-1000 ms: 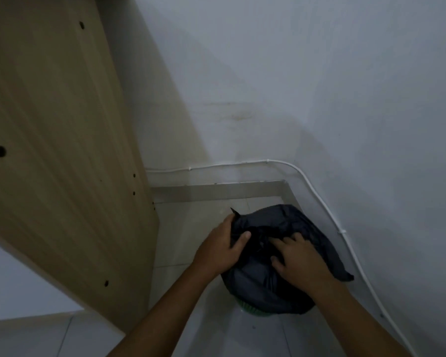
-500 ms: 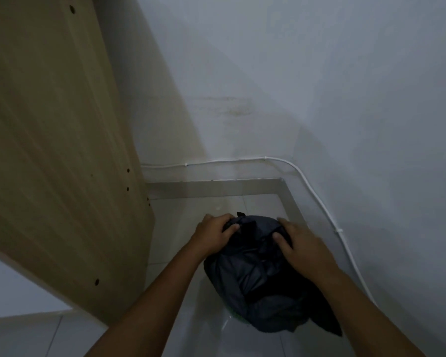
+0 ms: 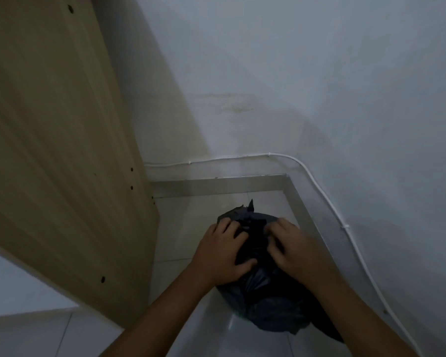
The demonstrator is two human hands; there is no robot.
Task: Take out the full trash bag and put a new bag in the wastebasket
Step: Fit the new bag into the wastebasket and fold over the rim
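While both bare hands press on the top of the crumpled black plastic trash bag point(image 3: 265, 292), the left hand point(image 3: 220, 255) lies with fingers bent into its gathered folds and the right hand point(image 3: 292, 247) curls its fingers into the same bunch; in the dim light, both seem to be gripping it. That bag sits on the pale tiled floor point(image 3: 191, 336), right of the tall light-wood panel point(image 3: 57, 150), below a thin white wall cable point(image 3: 327, 199)
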